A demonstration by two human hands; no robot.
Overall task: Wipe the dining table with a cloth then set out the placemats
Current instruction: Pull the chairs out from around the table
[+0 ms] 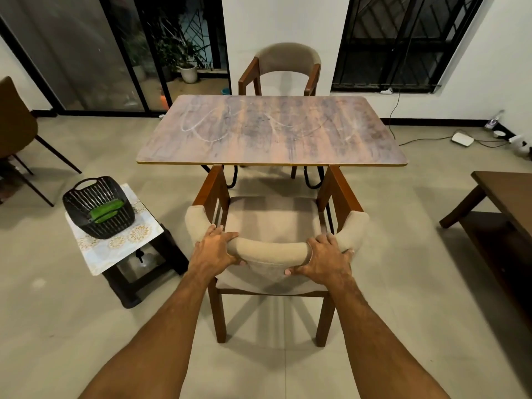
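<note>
The dining table (pixel 270 131) stands ahead, its wood-grain top streaked with whitish smears. A beige padded chair (pixel 273 249) with a wooden frame stands at the table's near edge, its back toward me. My left hand (pixel 214 251) and my right hand (pixel 326 257) both grip the curved top of its backrest. To the left, a black basket (pixel 99 207) holds a rolled green cloth (pixel 106 211). It rests on patterned placemats (pixel 115 240) lying on a low dark stool.
A second beige chair (pixel 283 67) sits at the table's far side. A brown chair (pixel 17 133) stands at the left edge, a dark wooden bench (pixel 503 203) at the right. Cables and a white device (pixel 462 139) lie on the floor by the right wall.
</note>
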